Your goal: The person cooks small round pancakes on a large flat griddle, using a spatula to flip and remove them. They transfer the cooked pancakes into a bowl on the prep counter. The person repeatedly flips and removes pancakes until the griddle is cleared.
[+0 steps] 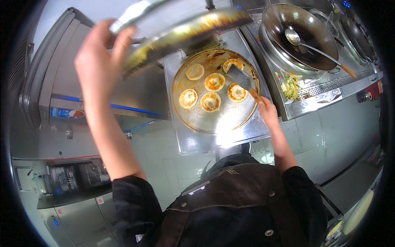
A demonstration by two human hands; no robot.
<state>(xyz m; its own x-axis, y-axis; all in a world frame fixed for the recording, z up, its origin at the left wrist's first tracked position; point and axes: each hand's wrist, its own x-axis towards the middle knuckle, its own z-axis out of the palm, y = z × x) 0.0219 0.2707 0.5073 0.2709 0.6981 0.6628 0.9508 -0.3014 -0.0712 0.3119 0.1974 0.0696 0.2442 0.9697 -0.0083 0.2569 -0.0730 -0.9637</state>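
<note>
My left hand [100, 58] grips the handle [135, 14] of a large metal griddle lid [185, 32], tilted up above the far left of the round griddle plate [200, 123]. Brown and yellow stains cover the lid's rim, which is blurred. In my right hand [268, 111] is the wooden handle of a turner spatula [239, 77]. Its flat metal blade overlaps the lower edge of the far right flatbread [233, 64]. Several small round flatbreads lie on the plate, most browned on top, such as the middle one [214, 82]. A paler flatbread [195, 72] sits at the upper left.
Right of the griddle, a dark wok [299, 20] sits on the stove with a long-handled ladle [293, 37] in it. Chopped vegetable scraps [291, 86] lie by the perforated drain strip [324, 88]. A steel counter [139, 92] borders the griddle at left.
</note>
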